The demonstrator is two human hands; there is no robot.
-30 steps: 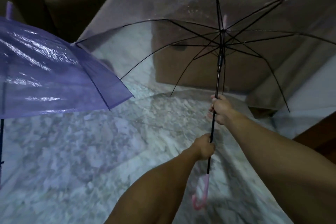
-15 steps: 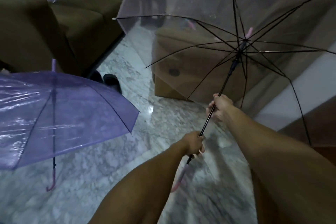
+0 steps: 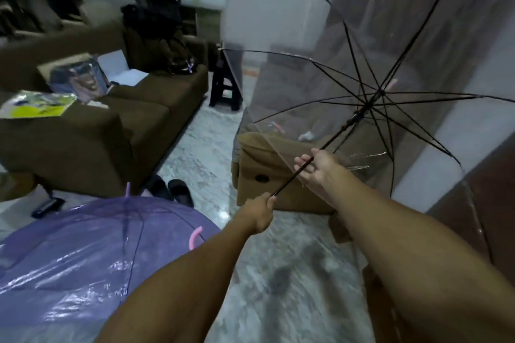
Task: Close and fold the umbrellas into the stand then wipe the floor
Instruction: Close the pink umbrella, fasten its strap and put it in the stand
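I hold an open clear umbrella [image 3: 370, 36] with black ribs, tilted up to the right. My left hand [image 3: 259, 214] is shut on its black shaft low down. Higher on the same shaft, my right hand [image 3: 317, 167] grips with fingers partly spread. The umbrella's pink curved handle [image 3: 195, 237] sticks out left of my left forearm. An open purple umbrella [image 3: 83, 253] lies canopy-up on the marble floor [image 3: 278, 287] at lower left.
A brown sofa [image 3: 117, 125] with papers and bags stands at left. A cardboard box [image 3: 267, 172] sits behind the held umbrella. Dark slippers [image 3: 178, 189] lie by the sofa, with a black stool [image 3: 225, 89] farther back. Two people stand at the rear.
The view has lifted, showing more of the room. The clear umbrella has tilted further right and upward, and its pink handle has swung to the left of my left arm.
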